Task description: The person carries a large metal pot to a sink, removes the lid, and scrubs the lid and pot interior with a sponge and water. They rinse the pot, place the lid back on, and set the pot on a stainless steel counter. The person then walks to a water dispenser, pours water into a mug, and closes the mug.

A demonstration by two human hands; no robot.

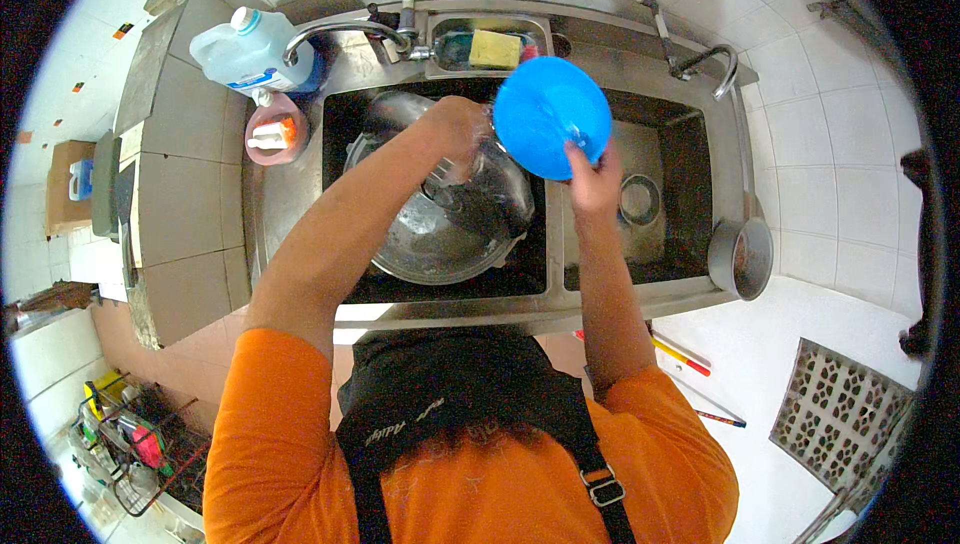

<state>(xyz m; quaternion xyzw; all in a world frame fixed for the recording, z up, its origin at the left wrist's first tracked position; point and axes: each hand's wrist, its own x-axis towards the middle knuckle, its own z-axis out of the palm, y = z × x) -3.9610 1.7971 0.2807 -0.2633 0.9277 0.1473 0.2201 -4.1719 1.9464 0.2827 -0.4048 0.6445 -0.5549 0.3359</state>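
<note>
My right hand (594,175) grips the lower rim of a round blue plastic bowl (551,113), tilted above the divider between two sink basins. Just left of the bowl is my left hand (459,135), blurred, over a large round metal lid or vessel (442,244) in the left basin. Several shiny metal pieces lie around that hand; whether its fingers hold one cannot be told. A yellow sponge (495,49) rests in a small metal tray (450,70) behind the basins.
A jug of blue liquid (251,56) and a pink pump bottle (274,131) stand at the left. One curved faucet (345,28) reaches over the left side, another (726,64) stands at the right. A long-handled metal pot (739,259) sits on the sink's right edge.
</note>
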